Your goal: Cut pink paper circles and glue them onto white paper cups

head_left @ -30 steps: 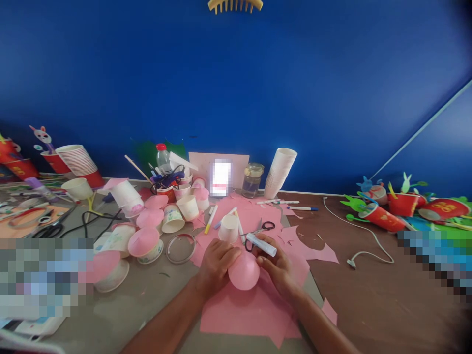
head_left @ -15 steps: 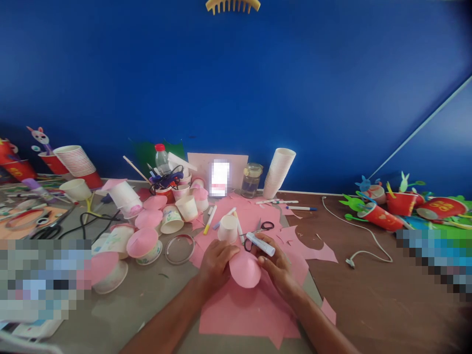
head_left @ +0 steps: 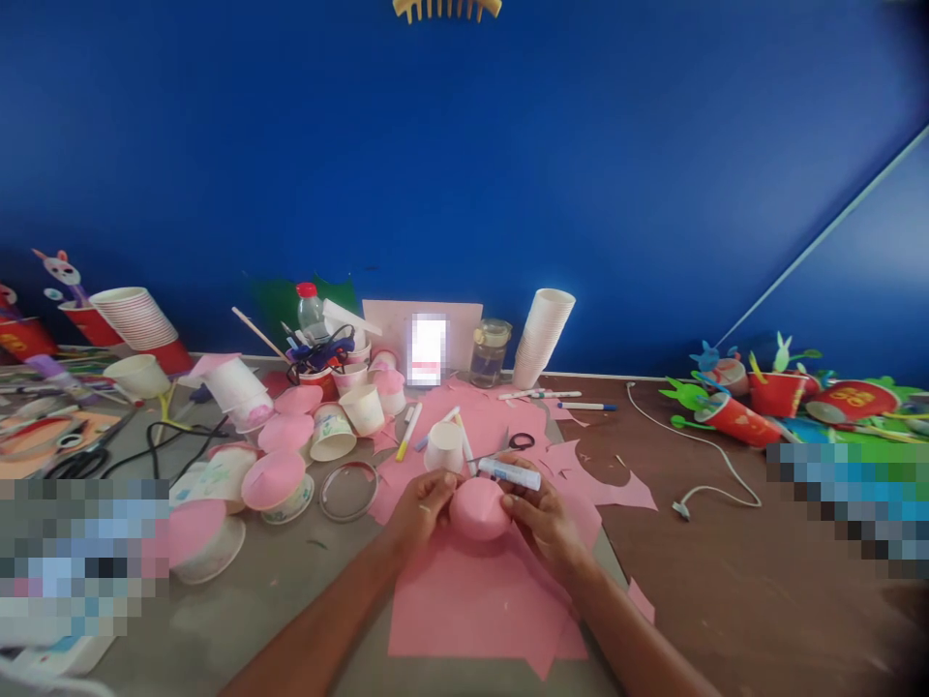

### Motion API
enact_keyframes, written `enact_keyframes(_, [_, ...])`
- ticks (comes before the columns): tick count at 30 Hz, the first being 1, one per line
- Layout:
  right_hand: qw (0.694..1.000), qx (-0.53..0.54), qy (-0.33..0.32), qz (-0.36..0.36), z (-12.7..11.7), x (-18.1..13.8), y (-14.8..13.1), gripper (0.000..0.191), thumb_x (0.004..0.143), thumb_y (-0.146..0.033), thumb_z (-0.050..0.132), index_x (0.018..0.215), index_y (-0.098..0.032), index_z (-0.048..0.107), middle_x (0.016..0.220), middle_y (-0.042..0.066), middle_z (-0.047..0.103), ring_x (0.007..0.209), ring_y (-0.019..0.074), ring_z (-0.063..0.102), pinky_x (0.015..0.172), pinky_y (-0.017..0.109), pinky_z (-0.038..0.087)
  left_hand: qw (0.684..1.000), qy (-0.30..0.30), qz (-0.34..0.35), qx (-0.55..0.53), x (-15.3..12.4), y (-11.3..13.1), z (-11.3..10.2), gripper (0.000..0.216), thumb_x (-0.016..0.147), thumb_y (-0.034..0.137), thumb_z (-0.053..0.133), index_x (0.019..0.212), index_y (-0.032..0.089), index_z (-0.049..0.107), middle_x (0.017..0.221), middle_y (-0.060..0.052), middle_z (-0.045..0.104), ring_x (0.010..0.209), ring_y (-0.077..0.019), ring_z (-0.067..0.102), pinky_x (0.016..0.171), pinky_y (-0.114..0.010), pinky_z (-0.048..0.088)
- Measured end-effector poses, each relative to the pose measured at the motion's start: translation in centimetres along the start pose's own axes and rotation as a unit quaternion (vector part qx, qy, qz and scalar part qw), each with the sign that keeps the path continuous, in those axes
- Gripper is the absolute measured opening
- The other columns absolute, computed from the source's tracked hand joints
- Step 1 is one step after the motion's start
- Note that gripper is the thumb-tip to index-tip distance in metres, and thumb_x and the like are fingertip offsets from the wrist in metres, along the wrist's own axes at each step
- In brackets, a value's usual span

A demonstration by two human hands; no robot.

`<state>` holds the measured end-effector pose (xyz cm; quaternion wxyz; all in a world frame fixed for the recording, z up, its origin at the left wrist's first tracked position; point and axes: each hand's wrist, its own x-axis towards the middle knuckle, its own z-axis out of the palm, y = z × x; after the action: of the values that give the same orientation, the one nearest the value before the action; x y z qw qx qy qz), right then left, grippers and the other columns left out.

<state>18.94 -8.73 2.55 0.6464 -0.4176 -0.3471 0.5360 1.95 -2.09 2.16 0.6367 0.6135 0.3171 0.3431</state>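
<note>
Between my two hands is a pink paper cone [head_left: 479, 511], held above a pink paper sheet [head_left: 471, 610]. My left hand [head_left: 425, 513] pinches its left edge, thumb and fingers together. On the right edge, my right hand [head_left: 541, 518] grips the cone and also keeps a white glue stick [head_left: 510, 473] across its fingers. Just beyond the cone stands a white paper cup [head_left: 444, 446]. Scissors [head_left: 519, 442] with dark handles lie right of the cup, their blades partly hidden. Several markers [head_left: 410, 431] rest around the cup.
At left sit several cups with pink cone tops [head_left: 274, 476] and a tape roll [head_left: 349, 491]. Behind are a glass jar [head_left: 492, 353], a lit phone [head_left: 427, 350] and a cup stack [head_left: 543, 339]. A white cable [head_left: 715, 440] and red cups [head_left: 740, 418] lie right.
The paper cone has been raised slightly and tilted, its rim now nearer the cup. My left fingers have shifted to pinch its edge. The glue stick now lies flatter in my right hand.
</note>
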Motion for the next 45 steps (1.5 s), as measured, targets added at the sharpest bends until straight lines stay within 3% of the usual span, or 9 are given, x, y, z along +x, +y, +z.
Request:
enact_keyframes(3, [1.000, 0.000, 0.009, -0.005, 0.1, 0.0, -0.3, 0.045, 0.063, -0.028, 0.079, 0.104, -0.025, 0.062, 0.076, -0.001, 0.058, 0.066, 0.0134, 0.049, 0.059, 0.023, 0.040, 0.994, -0.063, -0.052, -0.072, 0.1, -0.1, -0.2, 0.051, 0.077, 0.062, 0.054, 0.075, 0.011, 0.060, 0.052, 0.004, 0.041, 0.046, -0.0060, 0.030, 0.046, -0.022, 0.020])
enact_keyframes(6, [1.000, 0.005, -0.005, 0.001, 0.1, -0.1, -0.3, 0.047, 0.064, -0.032, 0.078, 0.107, -0.026, 0.060, 0.082, 0.001, 0.062, 0.071, 0.0159, 0.054, 0.063, 0.026, 0.044, 0.991, -0.080, -0.092, -0.055, 0.1, 0.1, -0.2, 0.045, 0.068, 0.056, 0.068, 0.066, 0.014, 0.053, 0.050, 0.006, 0.037, 0.046, -0.0052, 0.028, 0.046, -0.023, 0.018])
enact_keyframes(10, [1.000, 0.001, -0.022, 0.012, 0.1, -0.2, -0.2, 0.047, 0.064, -0.035, 0.079, 0.106, -0.025, 0.061, 0.091, 0.003, 0.066, 0.079, 0.0192, 0.058, 0.068, 0.029, 0.046, 0.989, -0.091, -0.116, -0.022, 0.1, 0.5, 0.0, 0.046, 0.068, 0.056, 0.067, 0.059, 0.016, 0.046, 0.047, 0.008, 0.034, 0.045, -0.0054, 0.026, 0.046, -0.024, 0.017])
enact_keyframes(14, [1.000, 0.004, -0.016, 0.023, 0.2, -0.1, -0.3, 0.044, 0.061, -0.039, 0.080, 0.100, -0.025, 0.066, 0.090, 0.004, 0.068, 0.083, 0.0226, 0.060, 0.070, 0.032, 0.048, 0.987, -0.100, -0.122, -0.014, 0.1, 0.4, 0.1, 0.047, 0.068, 0.057, 0.067, 0.058, 0.017, 0.044, 0.046, 0.008, 0.035, 0.043, -0.0052, 0.027, 0.046, -0.025, 0.016])
enact_keyframes(19, [0.999, -0.024, -0.011, 0.021, 0.2, 0.0, -0.5, 0.039, 0.067, -0.046, 0.073, 0.100, -0.026, 0.066, 0.089, 0.004, 0.069, 0.080, 0.0228, 0.061, 0.068, 0.033, 0.048, 0.988, -0.085, -0.129, -0.027, 0.2, 0.2, 0.0, 0.048, 0.066, 0.058, 0.068, 0.059, 0.017, 0.044, 0.047, 0.008, 0.037, 0.043, -0.0048, 0.027, 0.046, -0.024, 0.015])
enact_keyframes(29, [0.997, -0.075, 0.025, -0.008, -0.1, 0.2, 0.3, 0.038, 0.066, -0.036, 0.076, 0.101, -0.025, 0.065, 0.070, -0.001, 0.060, 0.063, 0.0158, 0.052, 0.058, 0.026, 0.042, 0.987, -0.096, -0.131, 0.001, 0.3, 0.3, -0.1, 0.050, 0.064, 0.061, 0.067, 0.059, 0.017, 0.045, 0.046, 0.008, 0.037, 0.043, -0.0055, 0.030, 0.046, -0.023, 0.017])
enact_keyframes(35, [0.995, -0.092, 0.030, -0.023, 0.0, 0.4, -0.2, 0.028, 0.071, -0.042, 0.070, 0.092, -0.025, 0.066, 0.077, 0.002, 0.065, 0.072, 0.0200, 0.057, 0.067, 0.031, 0.044, 0.986, -0.111, -0.128, -0.004, 0.2, 0.2, -0.2, 0.048, 0.067, 0.059, 0.066, 0.059, 0.017, 0.045, 0.047, 0.007, 0.038, 0.044, -0.0055, 0.030, 0.047, -0.023, 0.017])
enact_keyframes(40, [0.991, -0.080, 0.085, -0.069, -1.3, 0.8, 0.3, 0.029, 0.075, -0.035, 0.068, 0.101, -0.022, 0.061, 0.060, -0.003, 0.053, 0.057, 0.0143, 0.048, 0.056, 0.026, 0.038, 0.987, -0.091, -0.123, -0.048, 0.1, 0.2, -0.7, 0.047, 0.070, 0.055, 0.067, 0.060, 0.016, 0.043, 0.048, 0.007, 0.036, 0.044, -0.0046, 0.027, 0.048, -0.024, 0.015])
enact_keyframes(45, [0.984, -0.111, 0.099, -0.094, -1.9, 0.8, 0.3, 0.031, 0.078, -0.033, 0.065, 0.107, -0.022, 0.058, 0.063, -0.003, 0.053, 0.060, 0.0139, 0.049, 0.058, 0.026, 0.039, 0.986, -0.086, -0.095, -0.110, 0.2, 0.9, -1.6, 0.043, 0.076, 0.050, 0.064, 0.061, 0.015, 0.043, 0.054, 0.007, 0.035, 0.047, -0.0042, 0.029, 0.049, -0.024, 0.015])
